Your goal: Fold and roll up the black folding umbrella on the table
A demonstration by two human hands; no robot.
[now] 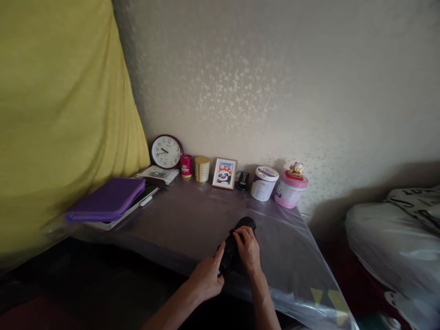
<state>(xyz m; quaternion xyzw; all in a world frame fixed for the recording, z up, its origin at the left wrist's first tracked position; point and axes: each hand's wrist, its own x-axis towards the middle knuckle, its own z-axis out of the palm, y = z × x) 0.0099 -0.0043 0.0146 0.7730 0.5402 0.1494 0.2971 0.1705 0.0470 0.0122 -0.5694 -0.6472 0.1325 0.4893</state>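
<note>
A black folded umbrella (229, 257) lies slantwise over the near part of the table, its far end pointing up and to the right. My left hand (208, 277) grips its near end, with the index finger stretched along the side and a small shiny bit showing by the fingers. On the upper part, my right hand (248, 247) pinches the dark fabric or a strap between thumb and fingers. Exactly what sits in that pinch is too dark to make out.
Along the wall stand a round clock (167, 152), a pink can (186, 166), a yellow tin (202, 169), a panda picture frame (224, 173), a white tub (264, 184) and a pink tub (290, 189). A purple folder (106, 200) lies left on the plastic-covered table (178, 220).
</note>
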